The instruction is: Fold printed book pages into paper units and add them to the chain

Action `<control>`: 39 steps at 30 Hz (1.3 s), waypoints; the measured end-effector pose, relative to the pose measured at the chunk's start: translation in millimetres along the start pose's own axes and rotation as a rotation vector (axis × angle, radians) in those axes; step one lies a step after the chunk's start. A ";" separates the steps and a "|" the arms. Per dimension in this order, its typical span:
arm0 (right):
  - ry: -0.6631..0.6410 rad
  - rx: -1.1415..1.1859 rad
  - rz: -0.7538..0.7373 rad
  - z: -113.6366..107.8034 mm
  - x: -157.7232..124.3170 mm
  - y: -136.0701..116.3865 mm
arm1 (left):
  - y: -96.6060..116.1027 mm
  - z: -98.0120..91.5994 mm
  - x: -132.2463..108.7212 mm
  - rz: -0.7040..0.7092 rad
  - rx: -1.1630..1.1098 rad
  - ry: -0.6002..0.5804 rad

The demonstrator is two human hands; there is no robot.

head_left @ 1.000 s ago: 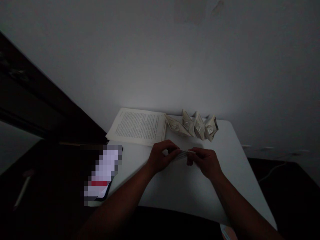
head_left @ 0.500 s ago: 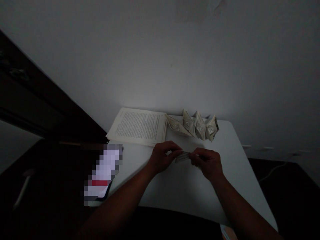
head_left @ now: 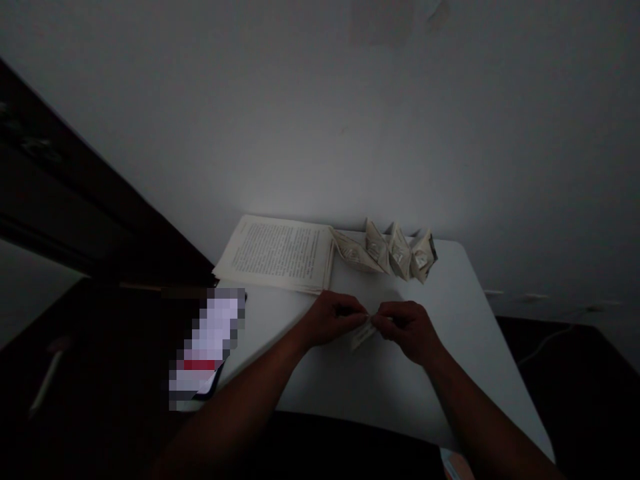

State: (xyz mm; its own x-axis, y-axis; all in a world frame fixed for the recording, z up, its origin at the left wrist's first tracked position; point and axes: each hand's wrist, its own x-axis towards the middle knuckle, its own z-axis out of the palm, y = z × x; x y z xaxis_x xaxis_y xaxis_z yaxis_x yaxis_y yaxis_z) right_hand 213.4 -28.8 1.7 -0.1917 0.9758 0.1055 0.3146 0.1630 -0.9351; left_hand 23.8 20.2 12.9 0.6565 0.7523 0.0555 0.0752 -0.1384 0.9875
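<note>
A small folded piece of printed paper [head_left: 362,337] is held above the white table [head_left: 340,383], pinched between both hands. My left hand [head_left: 331,320] grips its upper left part with thumb and fingers. My right hand [head_left: 407,330] pinches it from the other side, the fingertips of both hands almost meeting. The fingers hide much of the paper, so its full shape cannot be made out. Just beyond the hands, several folded paper boats [head_left: 379,248] made from printed pages stand in a row near the wall.
A stack of printed pages [head_left: 275,257] lies at the table's back left. On the left edge rests a phone [head_left: 213,347] with a lit, blurred screen. The wall [head_left: 320,133] rises directly behind the table. A pale cable [head_left: 545,343] runs at the right.
Both hands have come slightly closer together and lower, the right one shifting left. The folded paper has tilted, and its lower end now points down towards me.
</note>
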 end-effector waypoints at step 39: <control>0.079 0.077 0.036 0.8 0.6 4.5 | -2.4 0.4 3.0 0.039 0.118 0.086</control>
State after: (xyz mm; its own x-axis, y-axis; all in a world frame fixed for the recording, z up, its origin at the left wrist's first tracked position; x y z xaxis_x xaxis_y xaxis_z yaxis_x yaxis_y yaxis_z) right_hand 213.9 -27.6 -2.7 -0.1066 0.9897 0.0954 0.2471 0.1193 -0.9616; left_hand 26.0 22.5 10.6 0.5940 0.7968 0.1113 0.1418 -0.2399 0.9604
